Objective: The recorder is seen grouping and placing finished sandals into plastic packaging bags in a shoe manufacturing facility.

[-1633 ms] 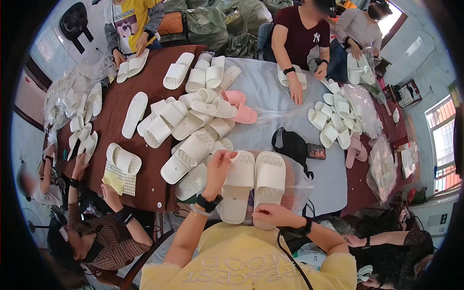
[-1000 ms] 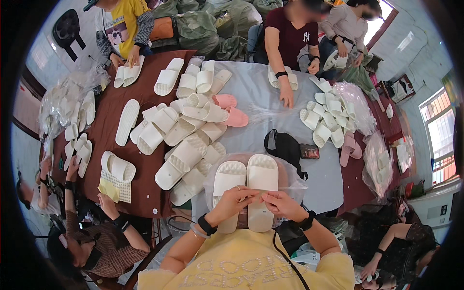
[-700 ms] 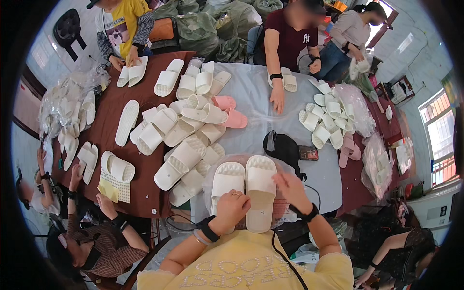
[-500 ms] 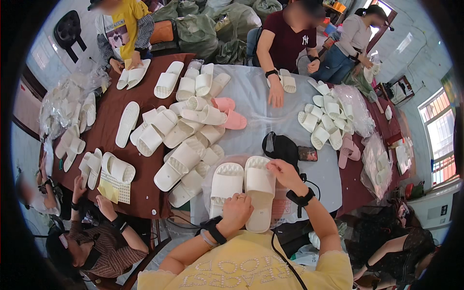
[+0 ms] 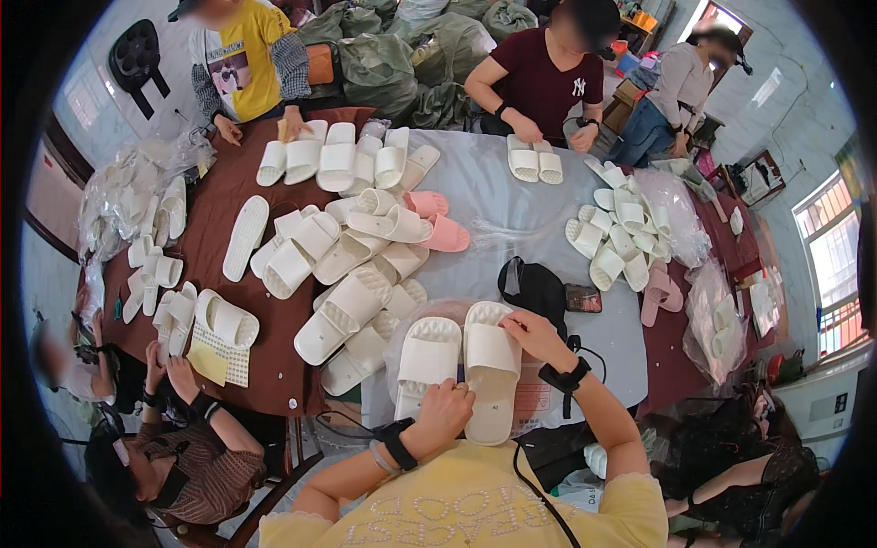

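Two white slide slippers lie side by side on clear plastic at the table's near edge, toes pointing away from me. My left hand [image 5: 446, 407] is closed on the heel part of the left slipper [image 5: 431, 345], with bent fingers at its inner edge. That hand covers much of the heel. My right hand [image 5: 539, 336] pinches the outer toe side of the right slipper [image 5: 491, 370], beside its broad strap. Its fingertips are partly hidden by the strap and toe edge.
White slippers [image 5: 340, 315] pile up to the left, with pink slippers [image 5: 448, 232] behind. A black cap [image 5: 532, 285] and a phone [image 5: 583, 298] lie right of my pair. More slippers [image 5: 621, 242] heap at the right. Several co-workers sit or stand around.
My hands stay on the same slippers; the left has slid slightly toward me. Across the table, a co-worker's hand has drawn back onto a white pair. Another co-worker has set a pair down, far left.
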`<state>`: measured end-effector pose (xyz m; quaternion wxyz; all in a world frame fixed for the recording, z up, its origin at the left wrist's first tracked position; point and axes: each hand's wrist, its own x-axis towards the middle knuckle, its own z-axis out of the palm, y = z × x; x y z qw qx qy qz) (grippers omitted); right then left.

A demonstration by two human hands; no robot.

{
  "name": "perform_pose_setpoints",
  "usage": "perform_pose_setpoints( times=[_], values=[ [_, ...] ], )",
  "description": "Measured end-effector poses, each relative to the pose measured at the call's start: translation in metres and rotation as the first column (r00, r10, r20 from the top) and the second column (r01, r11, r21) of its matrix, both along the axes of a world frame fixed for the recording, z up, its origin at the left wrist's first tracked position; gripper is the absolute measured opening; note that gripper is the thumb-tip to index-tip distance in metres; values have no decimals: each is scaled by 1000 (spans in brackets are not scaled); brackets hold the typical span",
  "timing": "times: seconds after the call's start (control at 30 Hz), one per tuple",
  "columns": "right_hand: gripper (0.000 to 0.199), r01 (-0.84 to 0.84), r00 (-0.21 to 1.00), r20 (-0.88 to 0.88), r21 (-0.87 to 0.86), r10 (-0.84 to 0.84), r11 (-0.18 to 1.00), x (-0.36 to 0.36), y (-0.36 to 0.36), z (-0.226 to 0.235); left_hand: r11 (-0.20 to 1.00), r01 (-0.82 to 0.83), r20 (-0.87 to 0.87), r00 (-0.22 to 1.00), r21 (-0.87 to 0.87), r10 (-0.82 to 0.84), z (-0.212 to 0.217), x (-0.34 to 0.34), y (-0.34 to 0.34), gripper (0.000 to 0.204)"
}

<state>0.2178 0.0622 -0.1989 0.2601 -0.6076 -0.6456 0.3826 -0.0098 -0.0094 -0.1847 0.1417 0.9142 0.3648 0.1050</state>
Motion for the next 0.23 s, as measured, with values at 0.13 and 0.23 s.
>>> perform_pose_setpoints(
  times=[0.13, 0.23],
  values=[
    [21, 5, 1000, 12, 37, -6, 999, -3, 0, 1, 1000, -23, 84, 996, 8, 22, 1, -1, 1, 11],
    [21, 3, 999, 32, -2, -3, 1000, -4, 1, 2, 984, -178, 177, 968, -25, 180, -1, 4, 2, 13]
  ],
)
